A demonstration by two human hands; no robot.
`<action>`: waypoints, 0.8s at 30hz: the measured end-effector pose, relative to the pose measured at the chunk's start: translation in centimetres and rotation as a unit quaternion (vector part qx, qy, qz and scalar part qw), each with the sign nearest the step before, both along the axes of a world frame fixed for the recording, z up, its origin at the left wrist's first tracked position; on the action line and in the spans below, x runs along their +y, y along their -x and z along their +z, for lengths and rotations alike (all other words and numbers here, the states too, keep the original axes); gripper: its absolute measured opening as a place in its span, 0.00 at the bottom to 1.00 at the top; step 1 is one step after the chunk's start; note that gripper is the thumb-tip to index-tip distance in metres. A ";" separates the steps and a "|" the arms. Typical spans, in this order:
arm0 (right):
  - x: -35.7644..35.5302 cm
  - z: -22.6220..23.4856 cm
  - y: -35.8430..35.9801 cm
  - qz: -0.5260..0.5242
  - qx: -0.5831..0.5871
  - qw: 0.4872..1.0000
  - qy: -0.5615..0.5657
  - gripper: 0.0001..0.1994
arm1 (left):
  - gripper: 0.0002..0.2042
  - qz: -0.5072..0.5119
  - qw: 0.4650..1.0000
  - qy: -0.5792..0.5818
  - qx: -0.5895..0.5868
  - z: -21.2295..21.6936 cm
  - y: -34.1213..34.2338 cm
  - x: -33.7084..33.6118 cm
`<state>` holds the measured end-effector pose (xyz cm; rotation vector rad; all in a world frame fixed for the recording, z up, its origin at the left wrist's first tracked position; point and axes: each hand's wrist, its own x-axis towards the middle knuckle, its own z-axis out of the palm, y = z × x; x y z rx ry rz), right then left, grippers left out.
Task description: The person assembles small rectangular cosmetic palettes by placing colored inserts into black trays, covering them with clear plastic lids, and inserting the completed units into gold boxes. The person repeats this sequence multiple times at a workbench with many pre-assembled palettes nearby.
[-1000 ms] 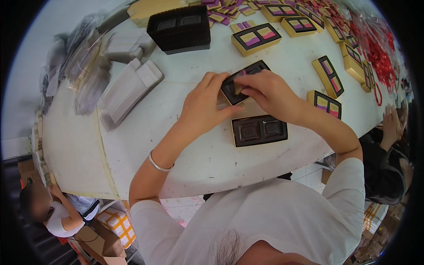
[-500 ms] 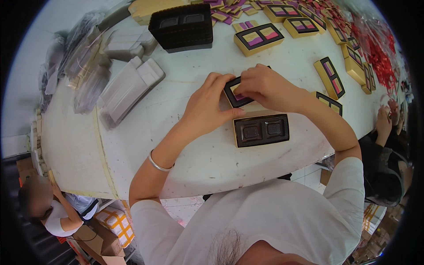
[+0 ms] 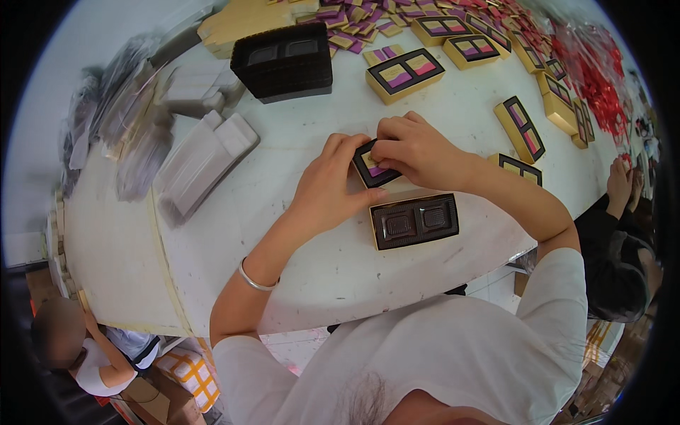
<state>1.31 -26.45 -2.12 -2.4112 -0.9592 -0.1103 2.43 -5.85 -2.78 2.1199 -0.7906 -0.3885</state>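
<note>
In front of me is a gold box with a black insert (image 3: 372, 182), with a small gold and purple packet (image 3: 372, 164) in its left compartment. My left hand (image 3: 331, 173) grips the left end of this box, fingers on the far side and thumb on the near side. My right hand (image 3: 419, 150) is closed over the box, bent fingertips and thumb at the packet's edge. It hides the right part of the box. Just nearer to me lies a second gold box with a brown two-compartment tray (image 3: 414, 221); no packets show in it.
Stacked black trays (image 3: 282, 67) stand at the back left, near pale plastic trays (image 3: 209, 159). Filled gold boxes (image 3: 404, 74) sit behind and to the right. Loose packets (image 3: 354, 21) and red ribbon-like material (image 3: 591, 78) cover the far side. Co-workers (image 3: 616, 234) are at both sides.
The view has tilted slightly, so the table things appear lower. My right hand has shifted a little leftward over the packet. The left hand keeps its grip on the box.
</note>
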 end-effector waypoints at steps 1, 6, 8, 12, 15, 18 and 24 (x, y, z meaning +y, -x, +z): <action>0.1 0.3 -0.1 -0.003 -0.001 1.000 0.024 0.02 | 0.34 0.002 1.000 0.003 -0.004 0.0 0.0 0.0; -2.6 1.8 -7.1 -0.225 0.053 0.958 -0.168 0.08 | 0.34 -0.005 1.000 0.009 0.009 0.0 0.0 0.5; -5.7 2.0 -12.4 -0.281 -0.035 0.959 0.016 0.17 | 0.35 -0.022 0.999 0.017 0.018 -0.1 -0.2 0.4; -6.2 0.9 -17.5 -0.341 0.091 0.909 0.220 0.21 | 0.35 -0.021 0.999 0.040 0.020 0.4 -0.2 0.6; -5.8 0.6 -19.1 -0.309 0.117 0.907 0.262 0.20 | 0.34 0.011 0.999 0.014 -0.051 2.3 0.4 0.7; -5.5 -0.5 -19.1 -0.310 0.016 0.920 0.237 0.14 | 0.34 -0.048 0.990 -0.056 -0.116 4.9 1.2 1.4; -1.9 6.1 -7.0 -0.086 -0.030 0.995 -0.046 0.19 | 0.34 -0.136 0.963 -0.187 -0.139 5.0 5.1 1.7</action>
